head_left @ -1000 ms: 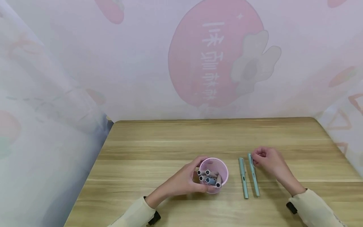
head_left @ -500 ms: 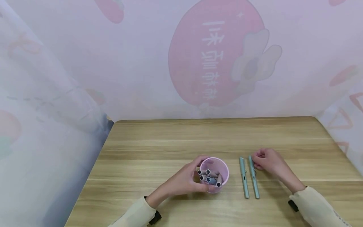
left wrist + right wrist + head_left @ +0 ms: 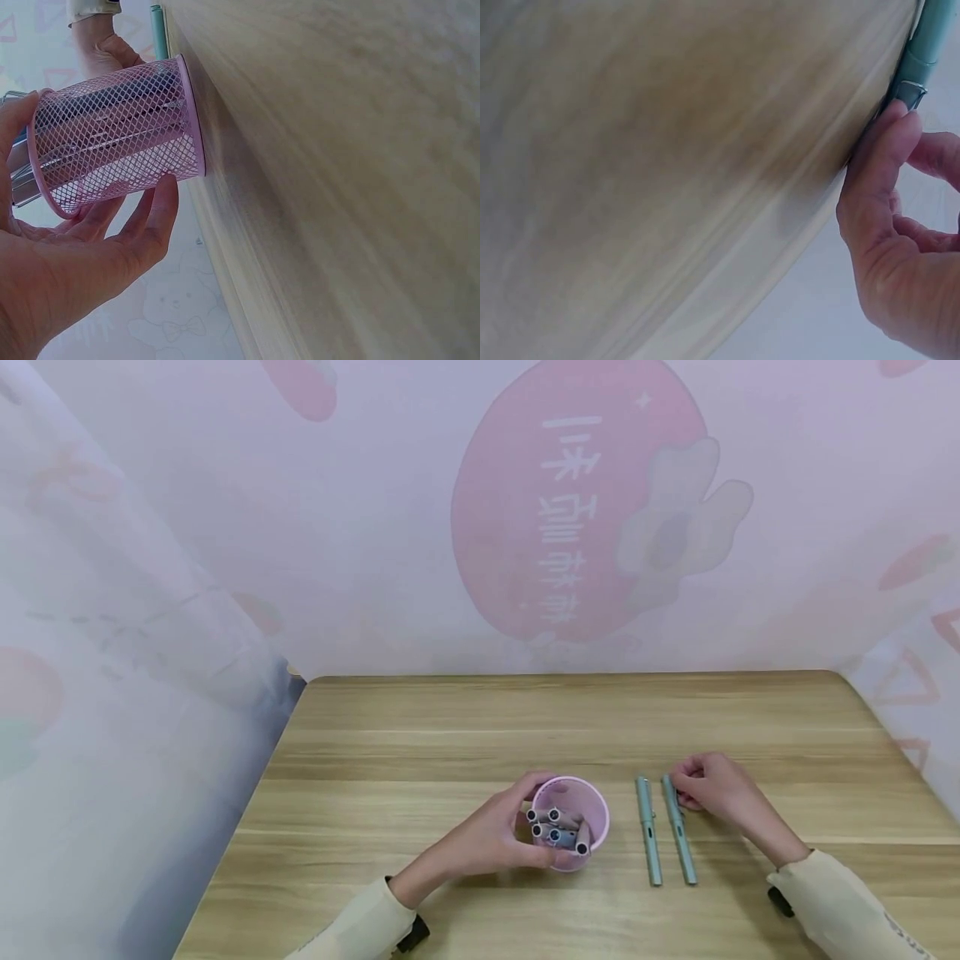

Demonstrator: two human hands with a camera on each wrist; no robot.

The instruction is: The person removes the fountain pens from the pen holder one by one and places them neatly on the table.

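Pens lie and stand on a pale wooden worktop (image 3: 450, 727) closed in by a white cloth backdrop (image 3: 375, 527) printed with pink strawberries. A pink mesh cup (image 3: 573, 810) stands upright near the worktop's front edge, a little left of the middle. It holds several grey pens (image 3: 555, 831) leaning together, their round ends up.

The left hand (image 3: 491, 839) curls round the cup from its left side: the thumb lies over the far rim and the fingers wrap the near wall. In the left wrist view the fingers (image 3: 150, 217) press against the mesh close to the cup's base, and the pen barrels show through the grid.

Just right of the cup, two green pens lie flat and side by side, running from far to near and nearly parallel. The left green pen (image 3: 648, 831) lies free, near the cup but apart from it. The right green pen (image 3: 678, 831) is touched at its far end by the right hand (image 3: 708, 785), whose fingers are curled, fingertips at the pen's clip end. The right wrist view shows a fingertip (image 3: 900, 124) against the metal clip; whether the thumb also closes on the barrel cannot be told. Both sleeves (image 3: 847, 902) are cream.
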